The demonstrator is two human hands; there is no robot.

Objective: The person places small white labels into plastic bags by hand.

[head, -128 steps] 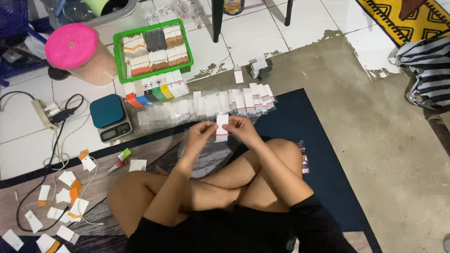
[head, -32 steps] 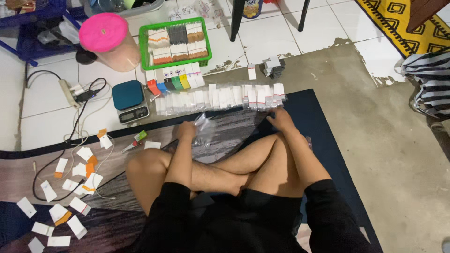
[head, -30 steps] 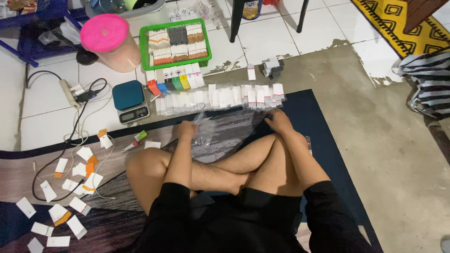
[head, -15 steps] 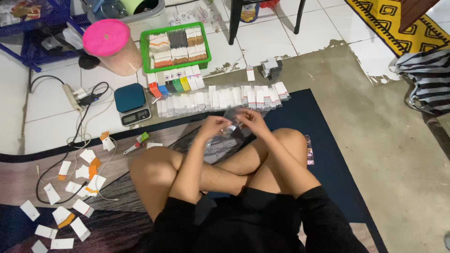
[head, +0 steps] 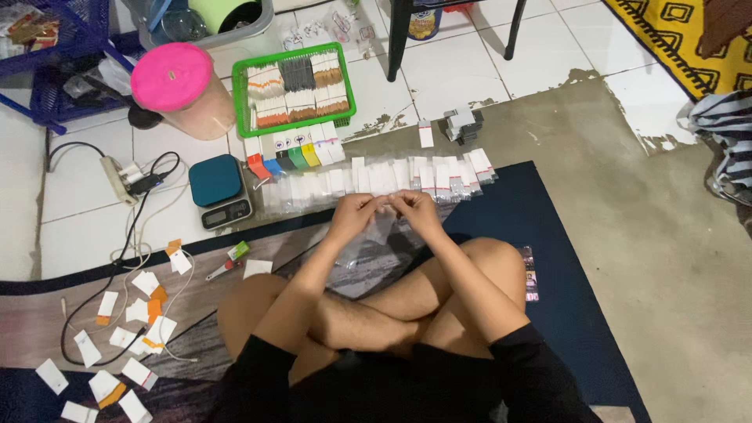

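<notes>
We see both hands meet just above the near edge of the row of small clear packets [head: 376, 178] laid across the floor. The left hand [head: 356, 213] and right hand [head: 415, 211] each pinch an end of one small clear packet [head: 388, 205], fingers closed on it, its long axis running left to right between them. Neither hand is nearer; it sits midway, in front of the crossed legs over the dark mat [head: 548, 235]. The row lies just beyond the knuckles, with the green tray [head: 241, 102] farther off and the scale [head: 219, 188] to the left.
</notes>
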